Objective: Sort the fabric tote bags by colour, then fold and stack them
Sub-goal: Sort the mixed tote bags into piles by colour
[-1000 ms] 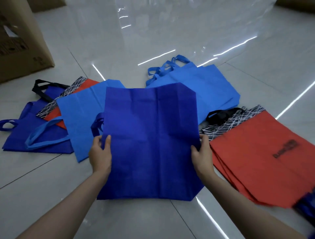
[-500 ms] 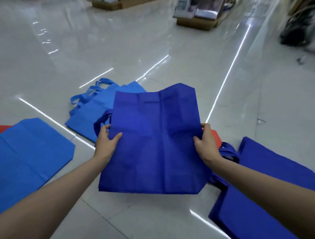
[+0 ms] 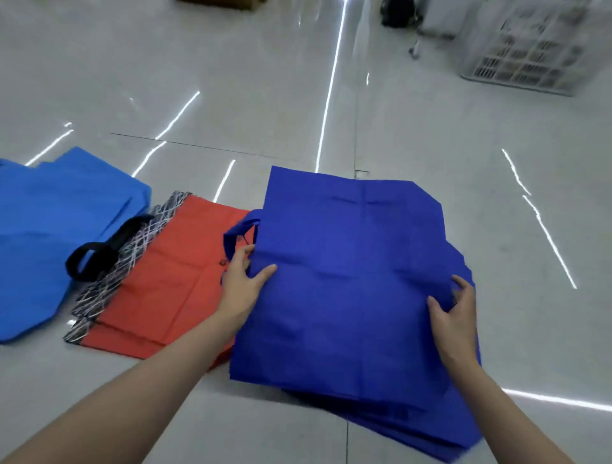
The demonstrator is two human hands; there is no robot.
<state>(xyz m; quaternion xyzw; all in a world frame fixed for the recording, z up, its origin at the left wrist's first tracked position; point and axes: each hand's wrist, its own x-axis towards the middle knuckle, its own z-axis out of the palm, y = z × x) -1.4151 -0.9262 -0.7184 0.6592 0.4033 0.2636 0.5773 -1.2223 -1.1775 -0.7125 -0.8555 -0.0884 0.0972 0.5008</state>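
Note:
A dark blue tote bag (image 3: 347, 271) lies spread flat over a pile of dark blue bags (image 3: 414, 420) on the floor. My left hand (image 3: 243, 281) pinches its left edge beside the handle loop, thumb on top. My right hand (image 3: 455, 314) pinches its right edge. Left of it lie red bags (image 3: 172, 284) with a black-and-white patterned band and a black handle (image 3: 96, 255). Light blue bags (image 3: 53, 232) lie at the far left.
The floor is glossy grey tile with bright light streaks. A white plastic crate (image 3: 526, 43) stands at the back right, with a dark object (image 3: 397, 13) near it. A brown box edge (image 3: 228, 3) shows at the top.
My view and both hands have swung right with the dark blue bag. It now rests over the dark blue pile, with the red bags to its left.

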